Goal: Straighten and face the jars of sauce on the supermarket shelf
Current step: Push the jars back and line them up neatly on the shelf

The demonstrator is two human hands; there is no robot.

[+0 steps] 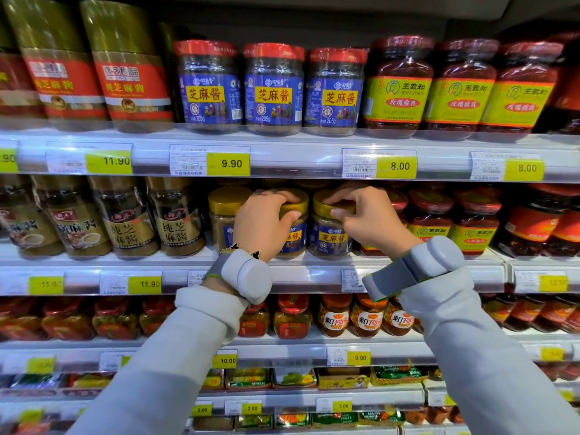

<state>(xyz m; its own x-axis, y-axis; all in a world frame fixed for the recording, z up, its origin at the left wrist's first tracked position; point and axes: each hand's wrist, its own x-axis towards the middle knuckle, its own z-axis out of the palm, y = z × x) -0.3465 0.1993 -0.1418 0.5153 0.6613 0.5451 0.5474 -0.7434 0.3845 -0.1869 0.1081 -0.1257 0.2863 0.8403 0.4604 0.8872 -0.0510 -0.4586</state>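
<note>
- Jars: clear glossy glass or plastic, shiny gold lids.
- Labels: smooth printed paper.
- Shelf edge: glossy clear plastic strip.
- Sleeves: matt grey cloth.

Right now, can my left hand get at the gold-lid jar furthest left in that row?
Probably yes. The left hand grips the neighbouring middle jar, and the leftmost gold-lid jar stands right beside it at the shelf front, with nothing in front of it.

Jars packed tight; shelf edge close above lids.
</note>
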